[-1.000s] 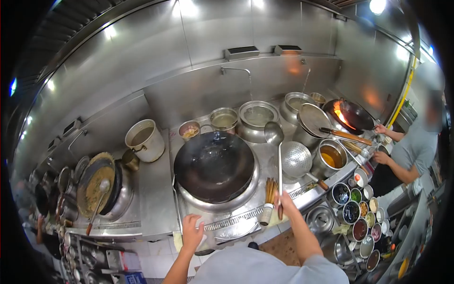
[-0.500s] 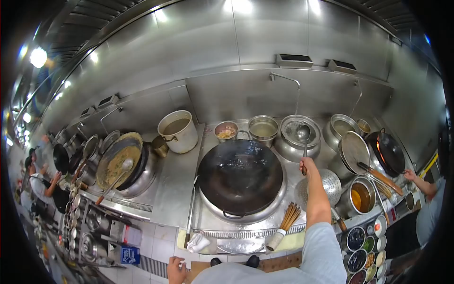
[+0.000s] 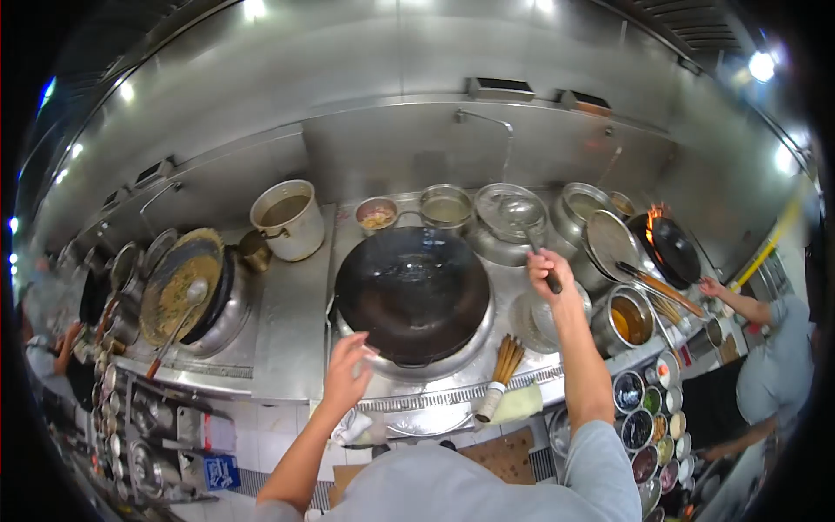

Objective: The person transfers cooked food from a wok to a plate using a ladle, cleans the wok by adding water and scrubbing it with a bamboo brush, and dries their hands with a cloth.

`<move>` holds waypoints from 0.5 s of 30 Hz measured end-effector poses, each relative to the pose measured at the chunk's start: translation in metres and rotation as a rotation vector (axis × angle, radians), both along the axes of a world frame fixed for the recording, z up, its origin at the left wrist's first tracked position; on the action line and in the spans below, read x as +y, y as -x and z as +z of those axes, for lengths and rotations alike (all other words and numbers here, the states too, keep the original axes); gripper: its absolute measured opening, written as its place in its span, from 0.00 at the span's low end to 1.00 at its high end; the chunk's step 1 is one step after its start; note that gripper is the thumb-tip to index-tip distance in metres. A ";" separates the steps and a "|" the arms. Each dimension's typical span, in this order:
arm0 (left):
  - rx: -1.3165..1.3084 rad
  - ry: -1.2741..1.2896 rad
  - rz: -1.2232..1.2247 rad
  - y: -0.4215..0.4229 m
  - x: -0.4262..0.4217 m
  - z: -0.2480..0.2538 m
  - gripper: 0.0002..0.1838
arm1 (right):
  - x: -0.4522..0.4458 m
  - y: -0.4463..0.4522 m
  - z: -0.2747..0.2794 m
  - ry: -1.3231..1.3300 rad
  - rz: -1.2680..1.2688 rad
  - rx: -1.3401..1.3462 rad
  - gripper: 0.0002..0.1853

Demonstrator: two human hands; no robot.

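Observation:
My right hand [image 3: 551, 273] is closed round the dark handle of a ladle [image 3: 521, 214]. The ladle's bowl is over the wide steel pot [image 3: 506, 254] at the back of the stove; whether it touches the water there I cannot tell. In front of me a large dark wok [image 3: 411, 300] sits on its burner ring, with a wet shine inside and no food visible. My left hand [image 3: 350, 367] is held out at the wok's front left edge, fingers apart and slightly blurred, holding nothing.
A bamboo brush [image 3: 502, 374] and a folded white cloth [image 3: 351, 426] lie along the front edge. A tall pot [image 3: 290, 222] stands back left. At right are an oil pot [image 3: 630, 320] and seasoning bowls [image 3: 631, 391]; a co-worker's hand [image 3: 713, 287] holds a flaming wok [image 3: 674, 246].
My left hand has risen from beside my waist to the wok's front left edge. My right hand still grips the ladle, its wrist turned. The view has shifted, and flames show higher at the co-worker's wok.

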State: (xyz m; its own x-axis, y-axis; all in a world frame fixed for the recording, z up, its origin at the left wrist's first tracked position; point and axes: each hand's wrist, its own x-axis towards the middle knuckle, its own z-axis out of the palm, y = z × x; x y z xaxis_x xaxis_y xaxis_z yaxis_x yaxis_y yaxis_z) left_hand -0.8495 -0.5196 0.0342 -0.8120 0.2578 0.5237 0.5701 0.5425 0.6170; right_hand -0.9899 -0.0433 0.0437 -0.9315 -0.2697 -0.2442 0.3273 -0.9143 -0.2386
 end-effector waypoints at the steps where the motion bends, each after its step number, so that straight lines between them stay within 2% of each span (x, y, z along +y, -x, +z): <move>1: -0.051 -0.150 -0.060 0.014 0.029 0.011 0.09 | -0.013 -0.024 0.016 -0.011 -0.003 -0.002 0.10; 2: -0.106 -0.297 -0.118 0.026 0.055 0.018 0.07 | -0.027 -0.050 0.026 -0.021 -0.004 -0.005 0.11; 4: -0.673 -0.237 -0.229 0.066 0.090 0.005 0.08 | -0.049 -0.093 0.027 -0.017 0.001 0.042 0.13; 6: -0.794 -0.198 -0.239 0.103 0.132 -0.008 0.11 | -0.074 -0.133 0.024 0.038 0.029 0.095 0.15; 8: -0.894 -0.585 -0.277 0.141 0.176 -0.034 0.12 | -0.099 -0.168 0.017 -0.006 0.023 0.178 0.17; 10: -0.614 -0.656 -0.052 0.200 0.230 -0.086 0.14 | -0.121 -0.185 0.003 -0.017 0.025 0.166 0.18; 11: -0.610 -0.657 -0.059 0.212 0.231 -0.071 0.14 | -0.133 -0.190 0.002 -0.106 0.013 0.176 0.19; 13: -0.970 -0.854 -0.357 0.233 0.230 -0.020 0.14 | -0.151 -0.177 -0.003 -0.255 0.003 0.285 0.18; 14: -0.957 -0.858 -0.361 0.245 0.225 -0.004 0.14 | -0.161 -0.164 -0.004 -0.359 -0.014 0.356 0.18; 15: -0.878 -0.597 -0.280 0.256 0.214 0.009 0.14 | -0.170 -0.143 -0.001 -0.509 -0.052 0.407 0.17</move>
